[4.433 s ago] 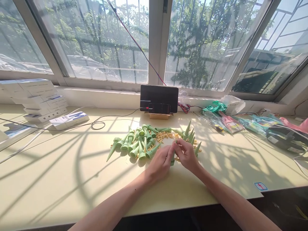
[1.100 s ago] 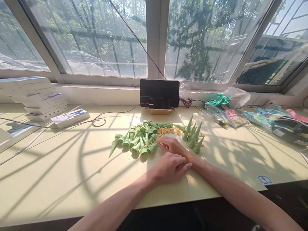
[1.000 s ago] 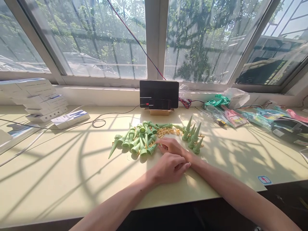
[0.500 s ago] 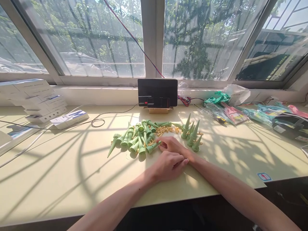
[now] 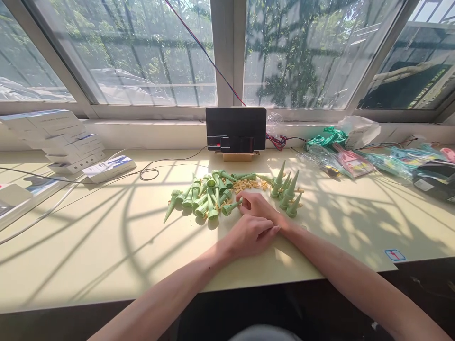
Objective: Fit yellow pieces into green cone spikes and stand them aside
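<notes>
My right hand (image 5: 259, 206) is closed at the far side of my left, its thumb and finger pinching the narrow tip of a green plastic spike (image 5: 230, 207). The wide end of this spike lies toward a pile of similar ribbed-cap spikes (image 5: 199, 198) on the left. My left hand (image 5: 251, 235) rests on the table by my right wrist, fingers curled in; what it holds, if anything, is hidden. Just beyond my right hand are scattered small tan pegs (image 5: 249, 185). To its right stand several upright green spikes (image 5: 288, 192), with tan pegs sticking from their sides.
A black tablet (image 5: 236, 124) on a stand, with a phone (image 5: 237, 144) before it, is at the back of the table (image 5: 88, 251). White boxes (image 5: 67, 137) are stacked at left, a cable (image 5: 149, 174) nearby. Plastic-wrapped items (image 5: 355, 161) lie at right.
The view has shifted slightly. The pinched spike has slid a little to the right, away from the pile, with my right hand. My left hand stays beside the right wrist.
</notes>
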A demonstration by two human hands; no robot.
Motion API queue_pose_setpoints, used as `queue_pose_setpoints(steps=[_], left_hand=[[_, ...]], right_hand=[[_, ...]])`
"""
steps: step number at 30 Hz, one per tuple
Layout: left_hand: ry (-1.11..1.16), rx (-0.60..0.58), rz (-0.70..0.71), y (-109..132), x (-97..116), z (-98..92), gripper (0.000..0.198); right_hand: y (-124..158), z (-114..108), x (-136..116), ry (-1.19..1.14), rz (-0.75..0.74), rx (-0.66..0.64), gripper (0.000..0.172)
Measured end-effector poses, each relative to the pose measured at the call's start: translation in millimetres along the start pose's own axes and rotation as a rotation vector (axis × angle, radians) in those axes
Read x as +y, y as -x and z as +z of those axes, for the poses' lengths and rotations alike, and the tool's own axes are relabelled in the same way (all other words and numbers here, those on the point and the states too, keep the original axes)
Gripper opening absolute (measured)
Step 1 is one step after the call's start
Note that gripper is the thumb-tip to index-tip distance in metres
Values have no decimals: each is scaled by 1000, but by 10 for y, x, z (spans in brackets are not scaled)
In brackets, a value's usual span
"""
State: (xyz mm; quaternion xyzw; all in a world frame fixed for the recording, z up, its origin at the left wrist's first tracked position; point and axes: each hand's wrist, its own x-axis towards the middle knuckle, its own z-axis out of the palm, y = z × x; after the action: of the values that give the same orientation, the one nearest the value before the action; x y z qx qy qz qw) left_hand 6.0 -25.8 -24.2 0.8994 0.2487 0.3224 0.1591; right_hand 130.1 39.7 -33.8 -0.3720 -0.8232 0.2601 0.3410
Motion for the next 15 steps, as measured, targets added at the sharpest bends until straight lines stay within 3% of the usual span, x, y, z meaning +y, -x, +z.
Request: queue_pose_setpoints(steps=[6, 15], left_hand=[[53, 8, -12, -8, 10, -14, 43], [240, 100, -208, -34, 3, -61, 44]], right_hand=[[-20, -3, -23, -61, 34, 123, 9], [-41, -43, -68, -122, 131, 388, 22]])
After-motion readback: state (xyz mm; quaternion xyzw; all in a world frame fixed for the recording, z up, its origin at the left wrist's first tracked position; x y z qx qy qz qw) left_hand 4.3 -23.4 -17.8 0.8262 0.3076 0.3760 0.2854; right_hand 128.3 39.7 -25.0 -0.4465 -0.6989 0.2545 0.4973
